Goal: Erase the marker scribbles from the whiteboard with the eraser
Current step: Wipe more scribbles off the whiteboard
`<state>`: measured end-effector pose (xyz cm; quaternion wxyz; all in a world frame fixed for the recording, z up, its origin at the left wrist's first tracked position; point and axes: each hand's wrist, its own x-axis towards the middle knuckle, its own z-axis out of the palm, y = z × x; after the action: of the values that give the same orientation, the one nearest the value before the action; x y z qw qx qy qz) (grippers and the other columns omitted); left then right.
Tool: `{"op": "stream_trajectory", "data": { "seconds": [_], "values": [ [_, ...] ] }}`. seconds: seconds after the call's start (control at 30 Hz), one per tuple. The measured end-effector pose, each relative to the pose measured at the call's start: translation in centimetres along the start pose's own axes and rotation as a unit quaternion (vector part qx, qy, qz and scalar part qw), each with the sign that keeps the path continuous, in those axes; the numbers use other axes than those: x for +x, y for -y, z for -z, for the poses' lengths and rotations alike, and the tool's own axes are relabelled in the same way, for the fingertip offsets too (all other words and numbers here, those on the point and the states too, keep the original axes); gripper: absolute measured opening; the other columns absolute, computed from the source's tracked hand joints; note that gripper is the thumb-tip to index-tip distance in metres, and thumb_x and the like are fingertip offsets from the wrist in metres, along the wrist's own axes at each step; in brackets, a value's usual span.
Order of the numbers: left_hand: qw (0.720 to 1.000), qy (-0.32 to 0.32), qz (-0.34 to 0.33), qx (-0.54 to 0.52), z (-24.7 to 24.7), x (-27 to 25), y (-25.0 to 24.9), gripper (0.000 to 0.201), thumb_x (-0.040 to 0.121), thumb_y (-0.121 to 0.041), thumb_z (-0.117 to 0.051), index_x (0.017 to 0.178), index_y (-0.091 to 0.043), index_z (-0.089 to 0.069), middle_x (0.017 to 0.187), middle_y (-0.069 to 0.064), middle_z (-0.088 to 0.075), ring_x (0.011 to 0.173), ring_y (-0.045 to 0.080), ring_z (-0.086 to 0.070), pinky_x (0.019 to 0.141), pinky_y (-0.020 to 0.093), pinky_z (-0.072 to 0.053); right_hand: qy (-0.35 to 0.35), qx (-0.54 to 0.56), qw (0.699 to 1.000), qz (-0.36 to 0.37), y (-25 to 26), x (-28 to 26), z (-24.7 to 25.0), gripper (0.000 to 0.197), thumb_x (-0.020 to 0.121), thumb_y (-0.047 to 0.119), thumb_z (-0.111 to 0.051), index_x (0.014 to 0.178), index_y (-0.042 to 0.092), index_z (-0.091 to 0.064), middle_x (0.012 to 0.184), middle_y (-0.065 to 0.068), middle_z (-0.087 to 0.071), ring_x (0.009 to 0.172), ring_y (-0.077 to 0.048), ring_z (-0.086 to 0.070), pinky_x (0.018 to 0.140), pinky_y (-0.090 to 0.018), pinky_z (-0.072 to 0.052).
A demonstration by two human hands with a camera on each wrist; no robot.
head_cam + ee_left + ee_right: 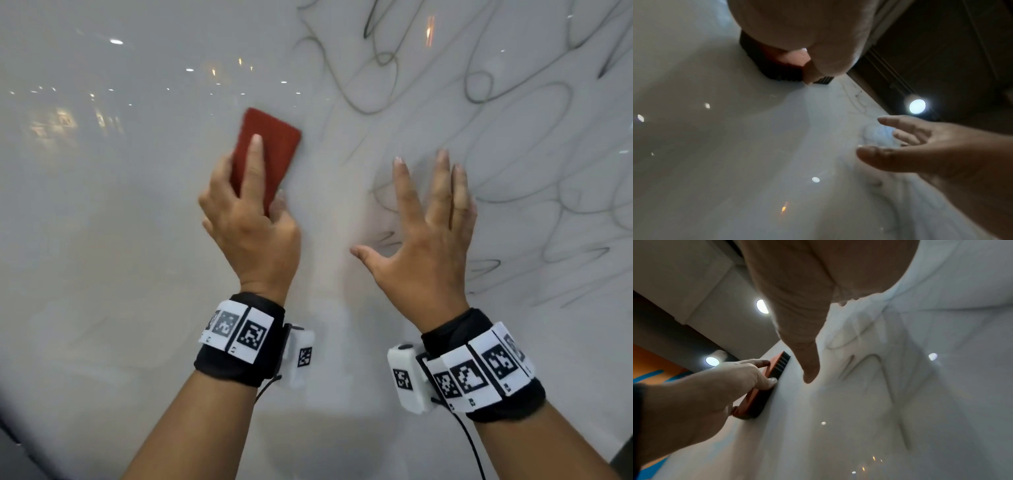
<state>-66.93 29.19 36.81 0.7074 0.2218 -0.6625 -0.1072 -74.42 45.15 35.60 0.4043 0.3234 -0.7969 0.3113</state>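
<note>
Round ceiling lights glow overhead; an orange wall (blue-streaked) stands behind.

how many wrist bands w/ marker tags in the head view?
2. One on the left wrist, below the left hand gripping the red eraser; one on the right wrist, below the open right hand.
</note>
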Motion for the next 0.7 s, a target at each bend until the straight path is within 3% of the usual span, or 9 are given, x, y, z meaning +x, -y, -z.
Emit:
{"op": "stream_trajectory", "data": {
  "seconds": [0.07, 0.1, 0.2, 0.27, 0.3, 0.43, 0.5, 0.6, 0.7],
  "values": [
    [0.999, -0.012, 0.042, -0.017, -0.1, 0.4, -1.0, 0.071, 0.076, -0.009, -0.065, 0.144, -0.023, -0.053, 0.139, 0.011, -0.052, 0.118, 0.036, -0.048, 0.099, 0.038, -0.033, -0.008, -0.001, 1.0, 0.027, 0.5, 1.7, 0.7, 0.115, 0.066, 0.054, -0.084, 0.158, 0.031, -0.018, 0.165, -0.015, -0.002, 0.152, -0.033, 0.002, 0.12, -0.058, -0.013],
    [1.0, 0.001, 0.012, -0.01, -0.1, 0.1, -1.5, 0.07, 0.076, -0.01, -0.064, 0.144, -0.023, -0.053, 0.14, 0.011, -0.052, 0.118, 0.035, -0.047, 0.1, 0.039, -0.034, -0.009, -0.004, 0.999, 0.038, 0.6, 2.5, 1.0, 0.115, 0.066, 0.054, -0.084, 0.158, 0.03, -0.018, 0.165, -0.015, -0.002, 0.152, -0.033, 0.001, 0.12, -0.058, -0.013],
    [0.978, 0.058, -0.198, 0.04, -0.5, -1.8, -1.3, 0.066, 0.08, -0.005, -0.063, 0.142, -0.025, -0.056, 0.14, 0.011, -0.054, 0.119, 0.031, -0.045, 0.097, 0.048, -0.04, 0.005, -0.026, 0.998, 0.059, 0.7, 3.8, 0.9, 0.115, 0.067, 0.057, -0.082, 0.158, 0.031, -0.017, 0.166, -0.015, -0.001, 0.152, -0.033, 0.002, 0.121, -0.057, -0.01],
    [0.962, 0.072, -0.258, 0.058, -0.4, -1.6, -0.3, 0.064, 0.082, -0.003, -0.066, 0.142, -0.025, -0.056, 0.141, 0.011, -0.055, 0.12, 0.029, -0.045, 0.095, 0.048, -0.041, 0.015, -0.042, 0.997, 0.064, 0.5, 3.9, 0.6, 0.115, 0.068, 0.061, -0.079, 0.158, 0.032, -0.015, 0.166, -0.013, 0.001, 0.153, -0.032, 0.004, 0.121, -0.053, -0.005],
    [0.967, 0.059, -0.238, 0.064, -0.5, -1.1, 0.1, 0.065, 0.081, -0.004, -0.066, 0.142, -0.025, -0.056, 0.141, 0.012, -0.055, 0.12, 0.03, -0.044, 0.095, 0.048, -0.041, 0.018, -0.045, 0.997, 0.064, 0.3, 3.9, 0.5, 0.115, 0.068, 0.063, -0.078, 0.158, 0.033, -0.014, 0.166, -0.012, 0.002, 0.153, -0.031, 0.005, 0.121, -0.052, -0.003],
    [1.0, 0.001, -0.014, 0.021, -0.5, 1.0, 0.1, 0.07, 0.078, -0.009, -0.062, 0.145, -0.024, -0.051, 0.141, 0.013, -0.051, 0.118, 0.038, -0.046, 0.096, 0.051, -0.039, 0.027, -0.054, 0.996, 0.064, -0.1, 4.2, 0.2, 0.117, 0.067, 0.067, -0.075, 0.158, 0.035, -0.01, 0.166, -0.009, 0.005, 0.153, -0.029, 0.007, 0.122, -0.052, -0.003],
    [0.998, 0.03, -0.055, 0.022, -0.8, 0.7, -0.5, 0.07, 0.079, -0.009, -0.063, 0.145, -0.024, -0.051, 0.141, 0.012, -0.05, 0.118, 0.036, -0.044, 0.095, 0.05, -0.04, 0.031, -0.059, 0.996, 0.065, -0.3, 4.3, 0.1, 0.117, 0.068, 0.069, -0.074, 0.158, 0.036, -0.007, 0.166, -0.008, 0.007, 0.153, -0.028, 0.009, 0.122, -0.052, -0.002],
    [0.965, 0.087, -0.241, 0.061, -1.1, -0.4, -0.4, 0.066, 0.082, -0.007, -0.064, 0.144, -0.025, -0.052, 0.141, 0.012, -0.052, 0.12, 0.03, -0.043, 0.095, 0.049, -0.041, 0.035, -0.058, 0.996, 0.066, -0.4, 4.4, -0.1, 0.116, 0.069, 0.069, -0.073, 0.158, 0.037, -0.004, 0.166, -0.008, 0.009, 0.153, -0.027, 0.011, 0.122, -0.05, 0.0],
    [0.974, 0.074, -0.206, 0.058, -1.0, 0.9, -0.2, 0.067, 0.082, -0.01, -0.064, 0.145, -0.026, -0.051, 0.141, 0.01, -0.052, 0.121, 0.028, -0.04, 0.095, 0.05, -0.042, 0.038, -0.057, 0.996, 0.063, -0.4, 4.3, 0.0, 0.117, 0.069, 0.07, -0.071, 0.158, 0.038, -0.004, 0.166, -0.007, 0.01, 0.153, -0.026, 0.012, 0.122, -0.051, 0.0]
  ]
}}
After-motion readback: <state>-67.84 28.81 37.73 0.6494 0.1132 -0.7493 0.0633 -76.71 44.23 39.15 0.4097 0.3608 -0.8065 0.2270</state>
